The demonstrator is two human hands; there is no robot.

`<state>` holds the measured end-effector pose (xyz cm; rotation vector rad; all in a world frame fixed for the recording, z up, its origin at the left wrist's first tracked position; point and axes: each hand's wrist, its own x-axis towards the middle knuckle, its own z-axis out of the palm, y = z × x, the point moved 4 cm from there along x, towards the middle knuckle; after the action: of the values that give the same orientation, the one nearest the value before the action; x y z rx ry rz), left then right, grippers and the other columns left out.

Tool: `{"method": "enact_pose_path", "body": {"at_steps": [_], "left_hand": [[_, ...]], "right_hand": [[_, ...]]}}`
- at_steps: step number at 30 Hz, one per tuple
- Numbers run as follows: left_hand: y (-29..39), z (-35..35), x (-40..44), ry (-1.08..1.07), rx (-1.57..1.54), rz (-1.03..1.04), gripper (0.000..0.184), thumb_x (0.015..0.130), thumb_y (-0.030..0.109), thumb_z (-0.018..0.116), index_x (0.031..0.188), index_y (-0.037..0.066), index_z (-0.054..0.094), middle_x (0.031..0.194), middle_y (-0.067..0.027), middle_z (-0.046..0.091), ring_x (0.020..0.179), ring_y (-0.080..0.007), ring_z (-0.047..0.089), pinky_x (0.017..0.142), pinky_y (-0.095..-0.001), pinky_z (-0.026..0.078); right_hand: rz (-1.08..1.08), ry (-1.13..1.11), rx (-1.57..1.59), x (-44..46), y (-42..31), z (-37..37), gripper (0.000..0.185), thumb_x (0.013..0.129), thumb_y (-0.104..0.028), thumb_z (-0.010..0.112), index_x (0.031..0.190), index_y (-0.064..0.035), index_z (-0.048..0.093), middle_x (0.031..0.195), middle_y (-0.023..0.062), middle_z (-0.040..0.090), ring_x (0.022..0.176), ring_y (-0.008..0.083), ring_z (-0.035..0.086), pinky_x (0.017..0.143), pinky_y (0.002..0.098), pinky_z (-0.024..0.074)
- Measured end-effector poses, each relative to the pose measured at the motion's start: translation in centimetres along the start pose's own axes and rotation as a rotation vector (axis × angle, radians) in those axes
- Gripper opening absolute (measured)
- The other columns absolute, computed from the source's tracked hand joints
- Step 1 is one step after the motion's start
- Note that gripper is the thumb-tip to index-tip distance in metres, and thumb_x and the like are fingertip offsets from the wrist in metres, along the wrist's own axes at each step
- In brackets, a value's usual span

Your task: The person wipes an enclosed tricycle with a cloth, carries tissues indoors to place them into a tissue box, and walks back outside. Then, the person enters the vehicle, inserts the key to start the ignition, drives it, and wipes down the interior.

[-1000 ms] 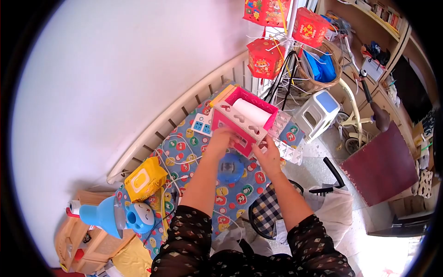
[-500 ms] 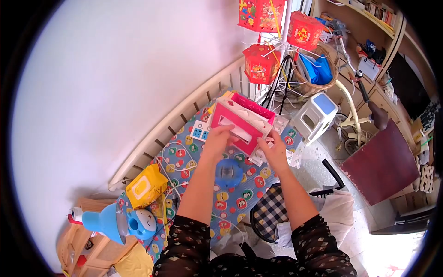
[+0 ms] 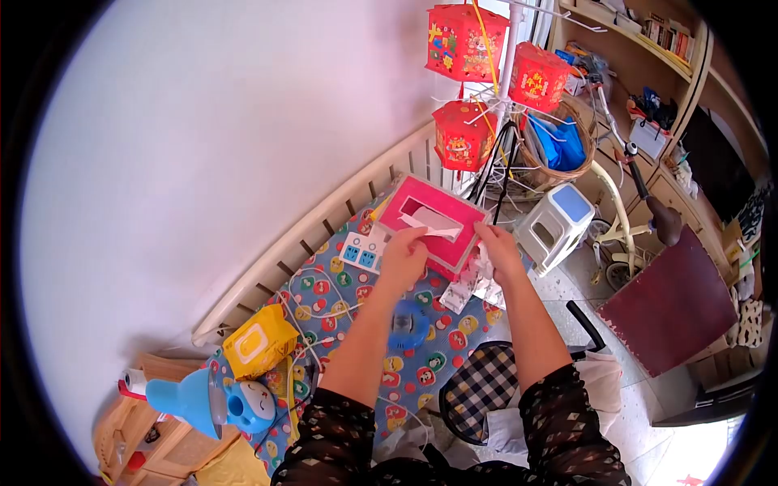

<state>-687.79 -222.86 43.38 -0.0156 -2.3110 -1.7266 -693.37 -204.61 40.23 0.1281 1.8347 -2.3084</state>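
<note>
A hot-pink box (image 3: 447,204) and white tissue (image 3: 433,221) contrast with blue cloth (image 3: 442,340) spotted red, yellow and green; lanterns (image 3: 468,49) show red, a packet (image 3: 259,342) yellow, a seat (image 3: 482,381) dark-and-pale checks.

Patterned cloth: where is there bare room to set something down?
Free: the cloth between the round blue object and the checkered seat. Crowded: around the pink box, with power strip and crumpled packaging close by, and leftward, where cables cross.

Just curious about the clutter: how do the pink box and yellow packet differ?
The left hand and right hand are at the pink box; the yellow packet lies apart. The box is straight-edged; the packet looks soft. White paper shows in the box's slot; none at the packet. Both are brightly coloured.
</note>
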Motion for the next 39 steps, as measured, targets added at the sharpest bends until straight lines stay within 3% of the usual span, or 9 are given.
{"method": "enact_pose_path", "body": {"at_steps": [9, 16, 19, 21, 23, 25, 27, 33, 39], "left_hand": [[-1.0, 2.4, 3.3, 0.052, 0.075, 0.294, 0.028, 0.07, 0.006, 0.053, 0.097, 0.001, 0.057, 0.094, -0.0164, 0.056, 0.086, -0.0285, 0.054, 0.075, -0.0329, 0.044], [-0.7, 1.3, 4.3, 0.086, 0.219, 0.31, 0.025, 0.069, 0.007, 0.054, 0.093, 0.001, 0.058, 0.093, -0.0165, 0.056, 0.094, -0.0312, 0.051, 0.081, -0.0363, 0.04], [-1.2, -1.2, 4.8, 0.192, 0.227, 0.474, 0.027, 0.069, 0.008, 0.055, 0.096, 0.002, 0.057, 0.095, -0.0169, 0.056, 0.095, -0.0317, 0.049, 0.082, -0.0348, 0.04], [-3.8, -3.0, 5.4, 0.491, 0.3, 0.391, 0.031, 0.076, 0.012, 0.053, 0.105, 0.002, 0.053, 0.095, -0.0113, 0.057, 0.09, -0.0207, 0.053, 0.08, -0.0301, 0.04], [-8.4, -2.6, 6.5, 0.475, 0.138, 0.203, 0.033, 0.078, 0.018, 0.053, 0.107, 0.001, 0.052, 0.095, -0.0087, 0.057, 0.09, -0.0176, 0.052, 0.08, -0.0286, 0.039], [-10.7, -2.5, 7.0, 0.451, -0.024, 0.019, 0.036, 0.081, 0.024, 0.052, 0.108, 0.001, 0.052, 0.094, -0.0061, 0.057, 0.089, -0.0145, 0.051, 0.08, -0.0272, 0.038], [-12.7, -1.0, 7.3, 0.19, -0.576, -0.338, 0.041, 0.083, 0.033, 0.05, 0.107, 0.001, 0.052, 0.098, -0.004, 0.057, 0.091, -0.0119, 0.051, 0.079, -0.0253, 0.038], [-11.8, -0.2, 7.7, 0.24, -0.656, -0.375, 0.037, 0.081, 0.029, 0.054, 0.105, 0.001, 0.054, 0.101, -0.0052, 0.056, 0.091, -0.0131, 0.051, 0.081, -0.026, 0.036], [-10.1, -0.5, 7.0, 0.385, -0.403, -0.364, 0.035, 0.078, 0.027, 0.056, 0.094, -0.004, 0.057, 0.085, -0.0068, 0.057, 0.078, -0.0129, 0.051, 0.069, -0.0255, 0.04]], "right_hand": [[0.108, 0.145, 0.001, 2.0, 1.5, -0.7, 0.032, 0.076, -0.025, 0.061, 0.087, 0.0043, 0.054, 0.072, 0.0057, 0.056, 0.057, 0.0109, 0.053, 0.047, 0.0244, 0.0443], [-0.075, 0.294, -0.227, 4.5, 4.5, -2.8, 0.045, 0.071, -0.035, 0.064, 0.088, 0.005, 0.053, 0.082, 0.0098, 0.056, 0.073, 0.0155, 0.052, 0.064, 0.0268, 0.0428], [-0.057, 0.289, -0.151, 3.8, 3.9, -2.4, 0.045, 0.07, -0.036, 0.064, 0.086, 0.004, 0.053, 0.084, 0.0104, 0.055, 0.076, 0.015, 0.05, 0.067, 0.0276, 0.0418], [-0.004, 0.269, -0.057, 3.8, 4.2, -2.1, 0.044, 0.069, -0.037, 0.064, 0.085, 0.0035, 0.053, 0.085, 0.0107, 0.055, 0.076, 0.0146, 0.049, 0.068, 0.0276, 0.0414], [-0.06, 0.307, -0.055, 4.8, 5.2, -2.4, 0.035, 0.075, -0.029, 0.061, 0.089, 0.0016, 0.051, 0.072, 0.0051, 0.054, 0.057, 0.0108, 0.05, 0.05, 0.0238, 0.0419], [-0.061, 0.309, -0.072, 4.7, 5.3, -2.5, 0.035, 0.075, -0.029, 0.062, 0.089, 0.0017, 0.051, 0.073, 0.0055, 0.054, 0.059, 0.0109, 0.05, 0.051, 0.0236, 0.0417], [-0.063, 0.32, -0.089, 4.3, 5.1, -2.5, 0.036, 0.074, -0.029, 0.062, 0.089, 0.0017, 0.051, 0.075, 0.0059, 0.054, 0.061, 0.011, 0.05, 0.052, 0.0233, 0.0415], [-0.08, 0.377, -0.057, 3.6, 5.4, -2.6, 0.043, 0.071, -0.026, 0.066, 0.097, 0.0023, 0.046, 0.08, 0.0065, 0.051, 0.071, 0.0124, 0.049, 0.061, 0.0253, 0.0424], [-0.162, 0.367, 0.077, 3.3, 5.7, -2.0, 0.044, 0.071, -0.021, 0.064, 0.108, -0.0031, 0.049, 0.085, 0.0097, 0.054, 0.076, 0.0134, 0.051, 0.067, 0.0262, 0.0422]]}}
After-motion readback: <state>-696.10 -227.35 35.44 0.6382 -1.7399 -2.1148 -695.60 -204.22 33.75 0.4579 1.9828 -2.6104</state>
